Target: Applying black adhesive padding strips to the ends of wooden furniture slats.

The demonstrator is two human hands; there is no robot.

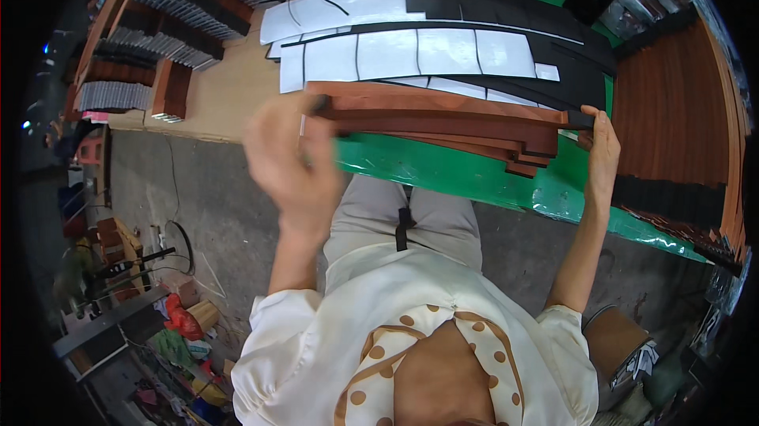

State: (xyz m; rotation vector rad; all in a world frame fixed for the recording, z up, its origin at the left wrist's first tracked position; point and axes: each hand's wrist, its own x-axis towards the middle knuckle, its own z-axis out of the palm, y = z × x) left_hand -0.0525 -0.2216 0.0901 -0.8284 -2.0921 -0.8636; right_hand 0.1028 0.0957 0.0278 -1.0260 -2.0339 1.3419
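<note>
Woodgrain strip [451,123]: between your fingers; probably light, slightly flexible; best held by its black ends [580,120].
Right hand [602,141]: your fingers pinch one end.
Left hand [288,159]: blurred by other end; grip unclear.

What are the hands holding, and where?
The right hand holds a long brown strip by its black right end. The left hand is blurred at the other end, so its grip can't be told.

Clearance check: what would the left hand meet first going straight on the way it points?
Probably the dark left end of the brown strip, right beside the left hand. Motion blur and unclear depth hide whether they already touch.
</note>
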